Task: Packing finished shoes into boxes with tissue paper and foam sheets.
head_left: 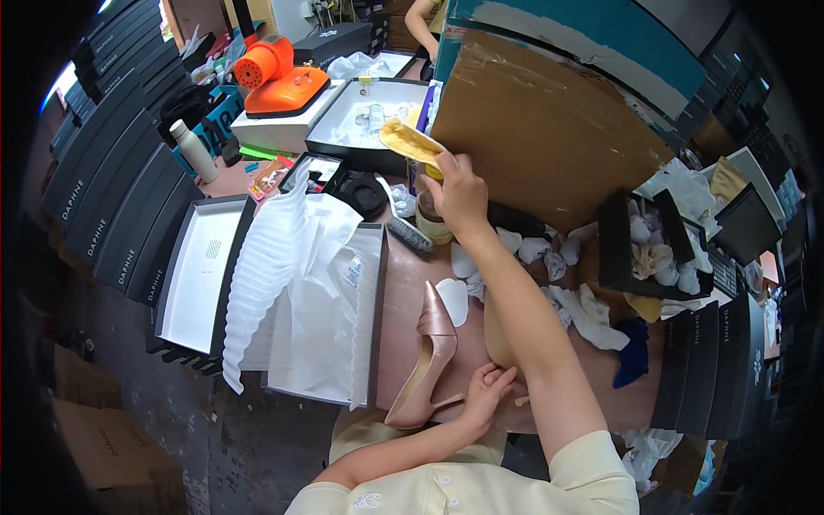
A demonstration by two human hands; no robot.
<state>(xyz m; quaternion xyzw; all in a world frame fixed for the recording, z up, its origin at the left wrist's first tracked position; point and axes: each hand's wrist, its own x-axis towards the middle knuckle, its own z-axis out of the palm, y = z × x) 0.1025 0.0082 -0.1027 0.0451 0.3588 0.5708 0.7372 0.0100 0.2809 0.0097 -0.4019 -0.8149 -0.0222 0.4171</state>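
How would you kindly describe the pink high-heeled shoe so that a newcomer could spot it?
Find the pinkish tabletop and, at its left, the open box of white wrapping. Right of that box, beside the left hand, lies the shoe, its toe pointing away from the person. Its pink sheen and slim heel set it apart from the white piece by the toe.

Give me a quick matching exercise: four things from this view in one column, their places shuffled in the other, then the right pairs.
Things
1. Pink shoe
2. Yellow pad
3. Dark blue cloth
4. Orange machine

Places
A. On top of a white box
B. Beside the dark shoeboxes on the right
C. Between the white wrapping and the left hand
D. In the right hand

Pairs: 1-C, 2-D, 3-B, 4-A
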